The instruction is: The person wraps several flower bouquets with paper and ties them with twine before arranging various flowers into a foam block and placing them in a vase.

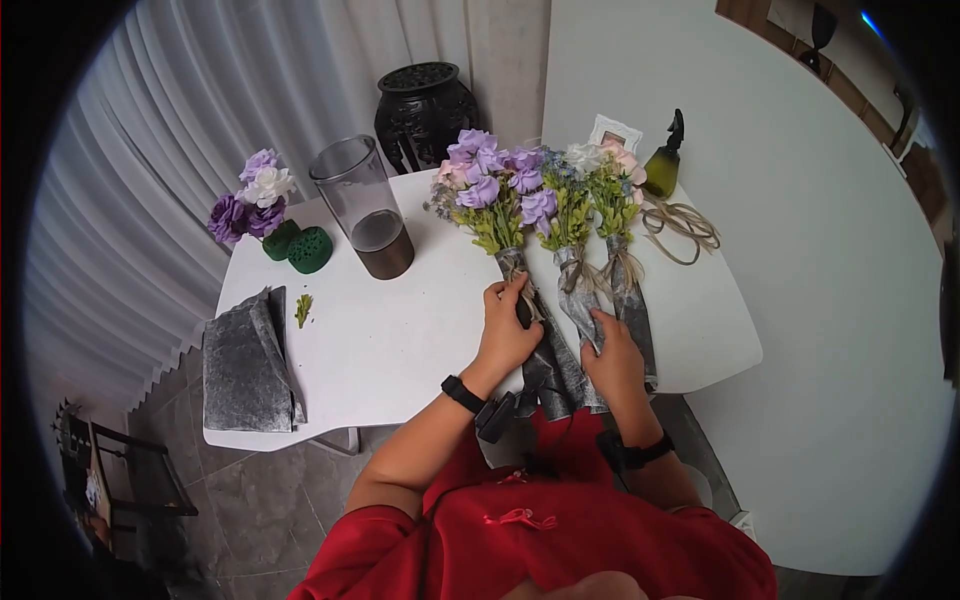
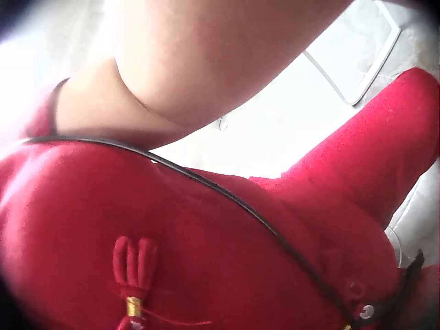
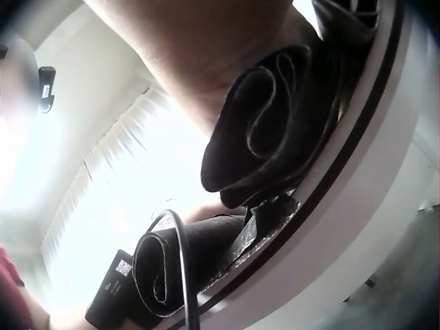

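Three bouquets wrapped in dark grey paper and tied with raffia lie side by side on the white table. My left hand (image 1: 506, 332) holds the left bouquet (image 1: 484, 190), with purple and pink flowers, around its wrapped stem just below the tie. My right hand (image 1: 615, 365) grips the lower wrapping of the middle bouquet (image 1: 572, 222), thumb on one side and fingers on the other. Beyond it lies the right bouquet (image 1: 616, 203), with pale pink and white flowers. In the right wrist view, rolled paper ends (image 3: 265, 130) show under the hand. The left wrist view misses the left hand.
A tall glass vase (image 1: 362, 200), green floral foam (image 1: 310, 249) and purple and white flowers (image 1: 262, 195) stand at the table's back left. Folded grey paper (image 1: 245, 362) lies front left, near a leaf sprig (image 1: 304, 309). Back right are a spray bottle (image 1: 662, 170) and a raffia coil (image 1: 685, 226).
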Motion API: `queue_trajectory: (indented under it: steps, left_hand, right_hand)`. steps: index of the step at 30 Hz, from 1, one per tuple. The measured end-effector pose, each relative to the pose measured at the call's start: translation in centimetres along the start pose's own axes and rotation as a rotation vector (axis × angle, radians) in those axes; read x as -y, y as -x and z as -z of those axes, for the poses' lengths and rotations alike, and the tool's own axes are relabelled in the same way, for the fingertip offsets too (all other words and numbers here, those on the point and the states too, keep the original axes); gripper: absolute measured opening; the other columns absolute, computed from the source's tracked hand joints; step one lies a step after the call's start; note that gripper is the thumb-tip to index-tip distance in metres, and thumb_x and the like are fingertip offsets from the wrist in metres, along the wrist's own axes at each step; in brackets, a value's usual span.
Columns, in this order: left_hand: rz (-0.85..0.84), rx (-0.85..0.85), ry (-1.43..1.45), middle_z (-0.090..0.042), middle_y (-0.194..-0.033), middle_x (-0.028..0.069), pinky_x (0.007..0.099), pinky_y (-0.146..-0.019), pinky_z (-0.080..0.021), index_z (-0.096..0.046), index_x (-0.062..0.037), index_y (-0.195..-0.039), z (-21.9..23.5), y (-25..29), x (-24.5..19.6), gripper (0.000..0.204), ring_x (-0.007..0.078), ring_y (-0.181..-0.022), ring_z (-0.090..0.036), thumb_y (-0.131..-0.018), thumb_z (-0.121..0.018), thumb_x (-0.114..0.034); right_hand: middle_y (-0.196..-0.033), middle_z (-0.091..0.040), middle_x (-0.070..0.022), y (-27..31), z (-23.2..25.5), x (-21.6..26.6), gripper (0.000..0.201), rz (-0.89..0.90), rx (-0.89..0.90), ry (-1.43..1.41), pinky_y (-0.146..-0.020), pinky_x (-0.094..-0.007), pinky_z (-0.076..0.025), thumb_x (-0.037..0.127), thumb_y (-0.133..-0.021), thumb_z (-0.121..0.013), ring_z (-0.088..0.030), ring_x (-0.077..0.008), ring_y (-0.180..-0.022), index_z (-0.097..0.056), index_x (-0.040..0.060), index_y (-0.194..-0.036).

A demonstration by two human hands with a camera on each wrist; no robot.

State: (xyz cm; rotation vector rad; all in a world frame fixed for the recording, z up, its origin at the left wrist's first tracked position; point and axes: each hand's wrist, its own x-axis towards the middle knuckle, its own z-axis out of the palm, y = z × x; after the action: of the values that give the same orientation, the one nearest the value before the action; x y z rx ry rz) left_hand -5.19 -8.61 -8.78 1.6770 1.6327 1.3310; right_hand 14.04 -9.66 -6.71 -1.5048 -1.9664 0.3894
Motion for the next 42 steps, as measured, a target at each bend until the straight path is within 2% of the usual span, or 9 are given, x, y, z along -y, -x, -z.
queue_trajectory:
  steps: [8,10,15,20,23,27,30,35,42]
  left_hand:
    - [-0.133,-0.047,-0.397,-0.035,-0.136,0.0245,0.048,-0.103,-0.034,-0.046,-0.0076,-0.135,2.5,1.2,-3.6,0.07,0.0412,-0.124,-0.038,-0.072,-0.072,-0.023]
    - [-0.356,-0.052,-0.443,-0.039,-0.137,0.0201,0.0503,-0.105,-0.03,-0.048,-0.0105,-0.133,3.1,0.8,-3.7,0.066,0.0407,-0.129,-0.034,-0.074,-0.072,-0.029]
    - [-0.469,0.275,-0.498,-0.05,-0.133,0.0089,0.059,-0.113,-0.007,-0.058,-0.0148,-0.125,2.6,0.7,-3.0,0.049,0.0311,-0.14,-0.027,-0.085,-0.063,-0.042]
    - [-0.533,0.304,-0.492,-0.06,-0.117,0.006,0.059,-0.113,-0.009,-0.069,-0.012,-0.1,2.1,-0.1,-2.0,0.031,0.0304,-0.134,-0.037,-0.084,-0.065,-0.038]
    - [-0.532,0.175,-0.383,-0.061,-0.085,0.006,0.0513,-0.108,-0.027,-0.063,-0.0086,-0.08,2.5,-2.0,-3.7,0.011,0.0274,-0.099,-0.056,-0.079,-0.067,-0.019]
    - [-0.481,0.1,-0.248,-0.061,-0.091,0.009,0.0442,-0.086,-0.04,-0.064,-0.0074,-0.088,1.4,-4.6,-4.2,0.013,0.0297,-0.093,-0.058,-0.077,-0.068,-0.013]
    - [-0.538,0.095,-0.239,-0.061,-0.097,0.01,0.045,-0.09,-0.04,-0.063,-0.0072,-0.102,-0.2,-5.5,-4.8,0.027,0.0305,-0.096,-0.057,-0.077,-0.069,-0.014]
    - [-0.501,0.415,-0.495,-0.045,-0.14,0.0081,0.0593,-0.113,-0.011,-0.055,-0.0164,-0.13,-3.0,-4.7,-2.9,0.05,0.0298,-0.14,-0.027,-0.087,-0.06,-0.042]
    - [-0.553,0.4,-0.585,-0.041,-0.145,0.0068,0.0581,-0.114,-0.011,-0.054,-0.0177,-0.132,-3.7,-4.0,-1.7,0.054,0.0287,-0.142,-0.023,-0.087,-0.059,-0.046]
  right_hand:
    - [-0.116,-0.058,-0.016,0.4,1.8,0.5,0.048,0.037,0.038,0.014,-0.088,-0.0421,-0.048,0.02,-0.079,-0.069,-0.058,-0.036,-0.105,-0.053,0.0094,-0.123]
    - [-0.116,-0.058,-0.0147,0.3,2.7,-0.6,0.049,0.182,-0.096,0.013,-0.091,-0.0403,-0.047,0.018,-0.077,-0.07,-0.057,-0.0353,-0.107,-0.053,0.0069,-0.122]
    - [-0.117,-0.056,-0.0146,-0.8,3.8,-3.7,0.05,0.073,-0.158,0.113,-0.093,-0.0418,-0.045,0.013,-0.075,-0.071,-0.054,-0.0364,-0.11,-0.053,0.005,-0.121]
    - [-0.118,-0.056,-0.0165,-0.9,3.8,-4.8,0.047,-0.027,-0.063,-0.044,-0.093,-0.041,-0.046,0.007,-0.076,-0.067,-0.055,-0.0356,-0.109,-0.054,0.0045,-0.12]
    - [-0.117,-0.056,-0.0161,-0.9,4.0,-4.3,0.043,-0.019,-0.041,-0.147,-0.091,-0.0395,-0.046,0.008,-0.076,-0.067,-0.057,-0.0343,-0.107,-0.057,0.0052,-0.118]
    - [-0.114,-0.058,-0.0135,-1.6,4.6,-5.3,0.037,-0.03,0.083,-0.208,-0.088,-0.0364,-0.047,0.012,-0.08,-0.068,-0.057,-0.0307,-0.106,-0.059,0.0055,-0.115]
    - [-0.104,-0.064,-0.0099,-4.0,4.7,-9.1,0.032,-0.054,0.195,-0.281,-0.083,-0.0323,-0.048,0.017,-0.084,-0.067,-0.061,-0.0236,-0.097,-0.061,0.004,-0.112]
    - [-0.089,-0.068,-0.0042,-9.4,3.8,-13.0,0.025,-0.374,0.174,-0.542,-0.066,-0.0265,-0.049,0.02,-0.088,-0.063,-0.06,-0.0108,-0.074,-0.062,0.003,-0.106]
    - [-0.089,-0.067,-0.0046,-12.0,4.3,-12.9,0.024,-0.341,0.436,-0.392,-0.054,-0.0236,-0.048,0.019,-0.09,-0.058,-0.056,-0.0094,-0.067,-0.061,0.0029,-0.108]
